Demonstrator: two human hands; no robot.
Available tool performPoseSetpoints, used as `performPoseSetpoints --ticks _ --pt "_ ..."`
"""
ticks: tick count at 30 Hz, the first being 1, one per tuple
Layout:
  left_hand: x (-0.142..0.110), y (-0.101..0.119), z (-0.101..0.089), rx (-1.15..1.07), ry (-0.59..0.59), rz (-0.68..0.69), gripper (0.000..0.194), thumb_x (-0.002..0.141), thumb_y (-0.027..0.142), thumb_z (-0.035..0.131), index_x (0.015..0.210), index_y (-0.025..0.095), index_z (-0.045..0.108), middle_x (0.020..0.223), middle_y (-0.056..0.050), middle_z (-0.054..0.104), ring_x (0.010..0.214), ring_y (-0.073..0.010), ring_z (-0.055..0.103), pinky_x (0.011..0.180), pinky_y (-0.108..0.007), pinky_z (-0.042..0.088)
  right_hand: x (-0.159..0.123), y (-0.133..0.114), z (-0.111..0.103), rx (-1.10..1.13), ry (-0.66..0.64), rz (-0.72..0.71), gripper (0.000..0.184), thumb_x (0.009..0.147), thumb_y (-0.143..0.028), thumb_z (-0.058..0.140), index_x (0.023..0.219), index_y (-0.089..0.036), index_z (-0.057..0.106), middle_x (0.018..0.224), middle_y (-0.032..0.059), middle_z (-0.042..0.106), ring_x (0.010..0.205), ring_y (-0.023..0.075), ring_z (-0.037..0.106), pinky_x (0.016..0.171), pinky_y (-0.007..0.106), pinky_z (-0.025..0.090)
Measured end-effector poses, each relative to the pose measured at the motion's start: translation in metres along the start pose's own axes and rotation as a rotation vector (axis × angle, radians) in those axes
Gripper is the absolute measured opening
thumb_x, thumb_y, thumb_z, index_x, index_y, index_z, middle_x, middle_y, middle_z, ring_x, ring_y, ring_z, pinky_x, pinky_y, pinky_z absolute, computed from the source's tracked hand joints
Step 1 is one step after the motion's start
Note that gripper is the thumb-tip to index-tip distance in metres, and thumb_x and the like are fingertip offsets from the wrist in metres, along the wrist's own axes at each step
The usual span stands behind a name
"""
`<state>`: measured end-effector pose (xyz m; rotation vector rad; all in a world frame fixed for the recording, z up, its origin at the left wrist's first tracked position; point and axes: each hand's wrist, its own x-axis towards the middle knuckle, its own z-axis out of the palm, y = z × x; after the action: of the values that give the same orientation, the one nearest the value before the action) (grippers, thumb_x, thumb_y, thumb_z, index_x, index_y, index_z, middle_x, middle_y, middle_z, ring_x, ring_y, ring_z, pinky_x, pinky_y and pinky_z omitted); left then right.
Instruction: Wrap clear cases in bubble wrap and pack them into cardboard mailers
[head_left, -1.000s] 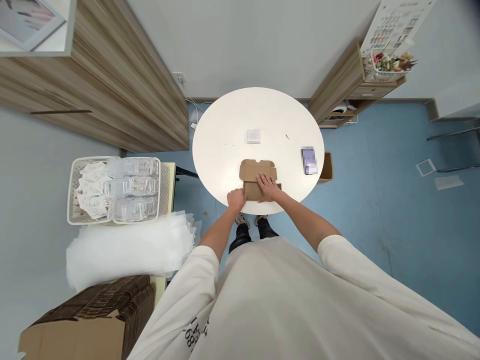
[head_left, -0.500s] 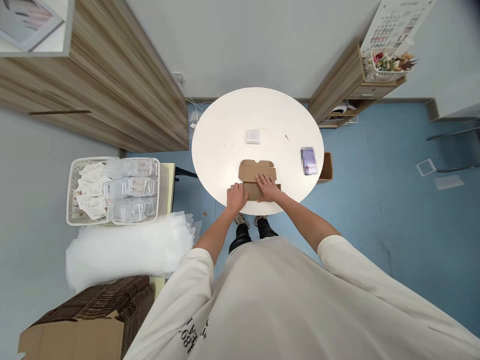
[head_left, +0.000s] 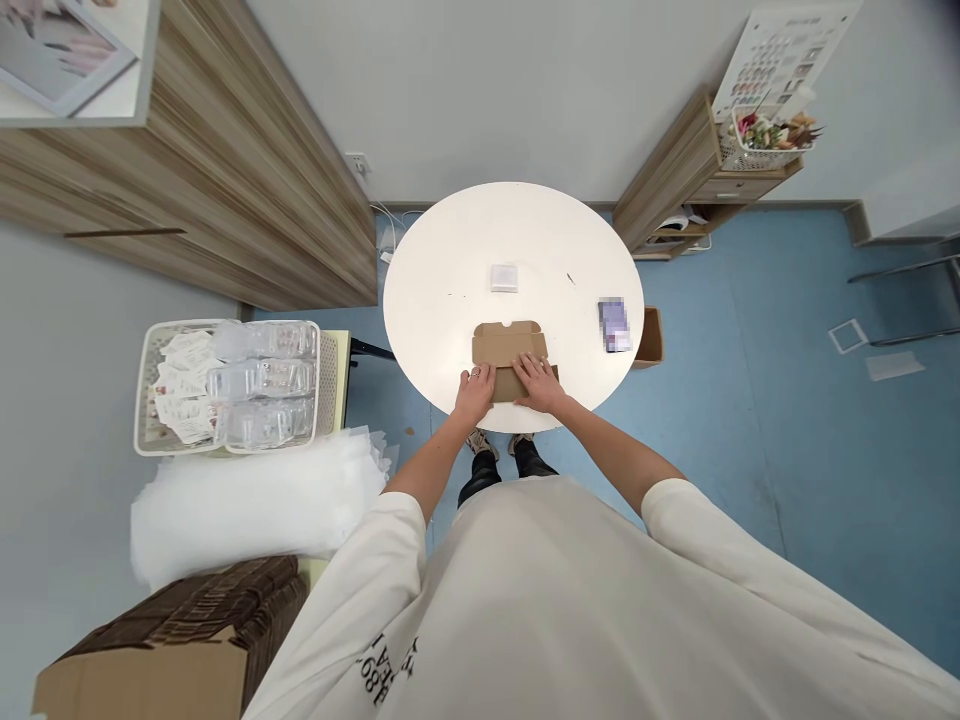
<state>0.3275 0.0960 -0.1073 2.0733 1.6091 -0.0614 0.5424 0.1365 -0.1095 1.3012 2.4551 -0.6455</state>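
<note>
A brown cardboard box [head_left: 510, 345], partly folded, lies at the near edge of the round white table [head_left: 442, 240]. Its lid flap with a small notch stretches away from me, while the near part is folded up. My left hand [head_left: 475, 392] grips the left end of the near part, fingers bent over it and a ring on one finger. Over the right end rests my right hand [head_left: 538, 382], its fingers stretched and spread on the cardboard. A small clear plastic case [head_left: 504, 278] lies beyond the box. To the right is a purple packet [head_left: 615, 325], its surface blurred.
Left of the table, white baskets [head_left: 324, 390] hold clear packs and cards. Nearer are a pile of white translucent sheets [head_left: 255, 505] and stacked flat cardboard [head_left: 150, 670]. A wooden cabinet [head_left: 300, 200] stands at left, a shelf unit [head_left: 667, 180] at back right, a brown bin [head_left: 651, 338] beside the table.
My right hand has shifted slightly toward the right end of the box, its fingers more spread. The left hand stays at the left end. The whole view has moved a little.
</note>
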Motion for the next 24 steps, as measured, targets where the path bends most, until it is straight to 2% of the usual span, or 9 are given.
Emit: performPoseSetpoints --ticks 2,4,7,9,13,18,24 --pt "0.003 0.001 -0.001 0.0 0.004 -0.037 0.103 0.08 0.03 0.078 0.162 0.019 0.018 0.155 -0.024 0.039 0.141 -0.0426 0.037 0.117 -0.055 0.024 -0.012 0.001 -0.003 0.018 0.065 0.055 0.101 0.09 -0.061 0.05 0.166 -0.018 -0.001 0.173 0.0115 0.0 0.158 0.0352 -0.005 0.125 0.055 -0.002" --pt "0.006 0.001 -0.002 0.0 0.013 -0.061 0.104 0.079 0.034 0.08 0.162 0.019 0.018 0.153 -0.024 0.039 0.139 -0.0429 0.038 0.115 -0.055 0.026 -0.024 0.006 -0.004 0.04 0.128 0.169 0.094 0.095 -0.055 0.042 0.165 -0.019 -0.008 0.173 0.0107 -0.002 0.157 0.0376 -0.002 0.123 0.058 0.004" --pt "0.01 0.0 -0.002 0.008 0.023 -0.067 0.105 0.077 0.038 0.083 0.161 0.019 0.022 0.151 -0.023 0.04 0.137 -0.0426 0.04 0.113 -0.053 0.028 -0.037 0.02 -0.001 0.083 0.18 0.344 0.09 0.097 -0.042 0.038 0.163 -0.018 -0.018 0.172 0.013 -0.001 0.155 0.0401 0.01 0.119 0.061 0.017" --pt "0.01 0.0 -0.001 0.012 0.028 -0.071 0.104 0.078 0.037 0.083 0.161 0.019 0.024 0.151 -0.023 0.041 0.136 -0.0422 0.04 0.112 -0.053 0.029 -0.043 0.03 0.004 0.115 0.169 0.394 0.092 0.094 -0.034 0.041 0.163 -0.02 -0.018 0.172 0.0143 0.004 0.151 0.0402 0.02 0.117 0.06 0.025" --pt "0.01 0.002 0.0 -0.008 0.035 -0.079 0.102 0.078 0.035 0.081 0.16 0.017 0.023 0.15 -0.024 0.041 0.136 -0.0429 0.039 0.112 -0.054 0.029 -0.045 0.041 0.012 0.158 0.11 0.401 0.099 0.088 -0.025 0.045 0.163 -0.021 -0.018 0.17 0.0149 0.015 0.144 0.041 0.032 0.113 0.06 0.032" --pt "0.009 0.004 0.001 0.037 0.009 -0.089 0.099 0.081 0.035 0.077 0.161 0.021 0.02 0.154 -0.022 0.038 0.137 -0.0415 0.039 0.111 -0.053 0.029 -0.034 0.04 0.014 0.239 0.121 0.39 0.089 0.091 -0.024 0.041 0.166 -0.02 -0.006 0.163 0.0163 0.03 0.136 0.0369 0.044 0.107 0.051 0.044" --pt "0.01 0.0 -0.001 0.03 -0.031 -0.06 0.096 0.078 0.022 0.074 0.159 0.017 0.022 0.152 -0.023 0.039 0.138 -0.0413 0.038 0.11 -0.052 0.028 -0.012 0.034 0.016 0.291 0.165 0.4 0.084 0.091 -0.027 0.046 0.166 -0.019 0.007 0.158 0.0172 0.036 0.134 0.0365 0.047 0.104 0.049 0.048"
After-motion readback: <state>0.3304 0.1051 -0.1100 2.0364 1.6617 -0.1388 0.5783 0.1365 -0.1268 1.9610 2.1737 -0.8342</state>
